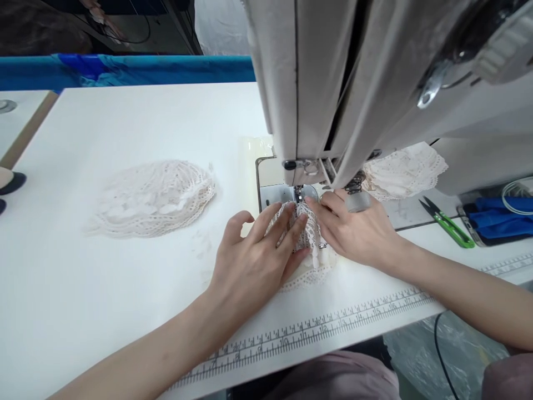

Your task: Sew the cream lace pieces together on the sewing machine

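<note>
A piece of white lace fabric (310, 275) lies under the sewing machine's presser foot (298, 193), its lower edge spread on the table towards me. My left hand (258, 253) rests over its left side, fingers stretched and slightly apart, pressing down on the lace. From the right, my right hand (353, 225) reaches close to the foot; its curled fingers pinch the lace's right edge, and the fingertips are partly hidden. The sewing machine (308, 83) looms above both hands. The metal needle plate (275, 193) shows just beyond my left fingers.
A stack of lace pieces (154, 197) lies to the left, and another lace piece (406, 169) sits behind my right hand. Green-handled thread snips (452, 225) lie at right beside a phone-like tray (478, 225) with blue cloth (506, 216). A printed ruler (300, 333) runs along the front edge.
</note>
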Motion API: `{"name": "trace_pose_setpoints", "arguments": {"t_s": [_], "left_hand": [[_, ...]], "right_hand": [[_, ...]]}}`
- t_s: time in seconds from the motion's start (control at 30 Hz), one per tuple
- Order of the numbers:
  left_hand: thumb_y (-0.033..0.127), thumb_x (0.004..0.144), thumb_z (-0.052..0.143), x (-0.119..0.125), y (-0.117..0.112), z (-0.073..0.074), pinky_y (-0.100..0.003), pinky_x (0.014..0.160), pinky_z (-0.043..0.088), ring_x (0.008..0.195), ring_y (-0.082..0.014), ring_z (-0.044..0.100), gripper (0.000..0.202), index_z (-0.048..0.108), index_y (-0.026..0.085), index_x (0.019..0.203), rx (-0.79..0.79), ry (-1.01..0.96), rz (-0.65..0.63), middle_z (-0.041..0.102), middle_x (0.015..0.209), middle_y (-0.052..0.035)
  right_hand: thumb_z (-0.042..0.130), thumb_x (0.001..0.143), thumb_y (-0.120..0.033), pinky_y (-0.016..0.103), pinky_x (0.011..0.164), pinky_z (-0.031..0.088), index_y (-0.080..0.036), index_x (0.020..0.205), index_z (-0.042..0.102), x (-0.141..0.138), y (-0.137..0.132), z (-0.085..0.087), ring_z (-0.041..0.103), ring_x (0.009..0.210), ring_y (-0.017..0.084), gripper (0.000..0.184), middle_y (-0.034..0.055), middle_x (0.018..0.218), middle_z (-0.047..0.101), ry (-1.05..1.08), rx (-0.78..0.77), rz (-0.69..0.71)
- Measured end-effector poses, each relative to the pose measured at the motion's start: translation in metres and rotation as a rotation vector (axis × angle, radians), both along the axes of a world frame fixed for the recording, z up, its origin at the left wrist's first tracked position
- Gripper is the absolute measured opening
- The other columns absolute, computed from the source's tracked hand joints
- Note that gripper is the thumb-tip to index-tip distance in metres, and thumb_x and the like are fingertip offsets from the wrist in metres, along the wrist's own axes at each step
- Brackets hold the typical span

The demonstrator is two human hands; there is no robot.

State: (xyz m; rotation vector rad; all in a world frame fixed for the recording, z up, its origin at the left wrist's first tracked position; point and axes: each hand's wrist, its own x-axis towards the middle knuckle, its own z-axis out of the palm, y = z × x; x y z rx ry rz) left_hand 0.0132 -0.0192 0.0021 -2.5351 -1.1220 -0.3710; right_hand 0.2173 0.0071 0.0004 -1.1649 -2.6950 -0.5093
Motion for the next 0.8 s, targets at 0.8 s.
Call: {"name": "trace_pose_setpoints", "arguments": {"t_s": [0.8], "left_hand": [[0.036, 0.096, 0.047, 0.0029, 0.0062, 0.0014, -0.041, 0.084, 0.036, 0.115, -0.0225, 0.059, 0.032, 0.061, 0.019, 0.12, -0.003, -0.014, 0.02, 0.065, 0.124, -0.0066]], "right_hand": [[0.046, 0.092, -0.021, 0.034, 0.072, 0.031, -0.019, 0.083, 0.068, 0.0002, 0.0038, 0.0002, 0.05, 0.089, 0.021, 0.024, 0.0062, 0.092, 0.066, -0.009, -0.003, -0.039]]}}
